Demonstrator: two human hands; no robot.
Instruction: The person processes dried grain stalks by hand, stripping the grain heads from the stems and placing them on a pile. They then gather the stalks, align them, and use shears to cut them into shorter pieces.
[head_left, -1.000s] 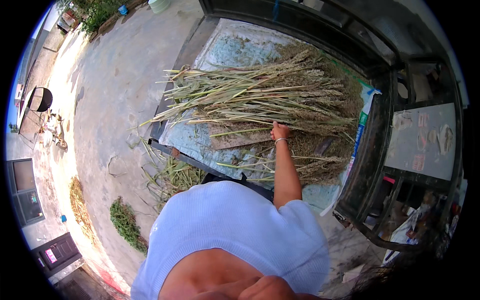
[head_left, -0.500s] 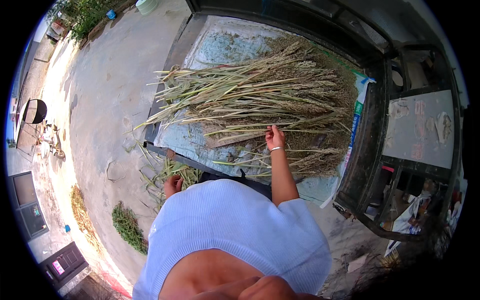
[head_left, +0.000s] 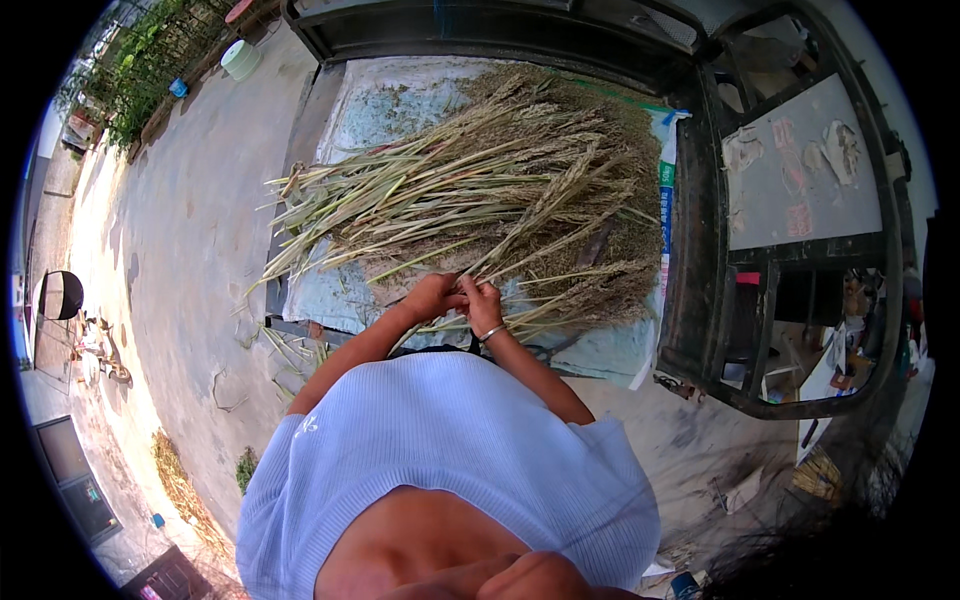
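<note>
Our left hand [head_left: 432, 296] grip clenched on dry grain stalks [head_left: 470, 200] | our right hand [head_left: 484, 306] grip pinching the same stalks | stalks heaped on blue sheet [head_left: 375, 110] in cart bed, just beyond our hands

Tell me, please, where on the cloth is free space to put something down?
The sheet is bare at its far-left corner, beyond the stalk pile, and in a strip at the near right, beside the right hand. The middle is crowded with stalks, where the left hand also works.
</note>
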